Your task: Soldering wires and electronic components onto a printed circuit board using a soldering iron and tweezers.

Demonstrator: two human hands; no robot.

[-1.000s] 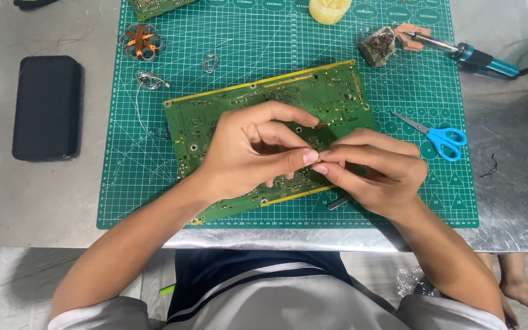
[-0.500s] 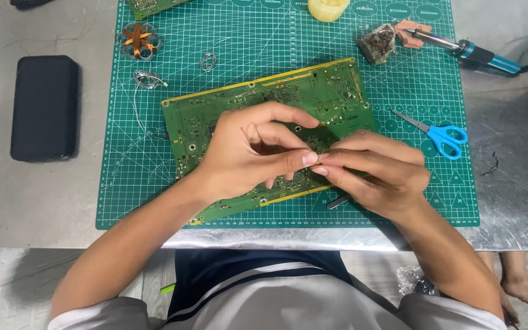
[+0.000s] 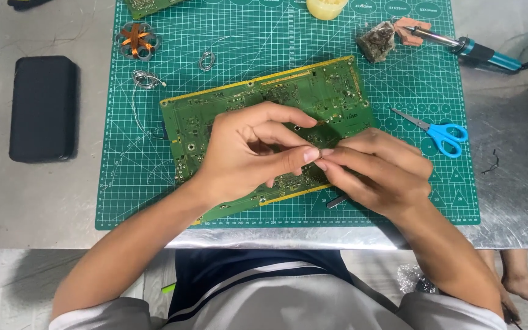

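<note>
Under both hands (image 3: 249, 153) (image 3: 377, 168) lies the green circuit board (image 3: 227, 113).

Green circuit board (image 3: 264, 104) flat, slightly tilted, on the cutting mat (image 3: 154, 183)

— What is the table like?

— It is a shiny grey metal table (image 3: 44, 201).

— What lies on it?

— A big green cutting mat (image 3: 142, 183) with white lines covers the middle. A flat black case (image 3: 43, 109) lies to the left of the mat, near it but not touching.

— And on the right?

— The blue handle of a soldering iron (image 3: 487, 55) rests on the bare metal there. A small dark bit of wire (image 3: 491, 162) lies below it.
</note>
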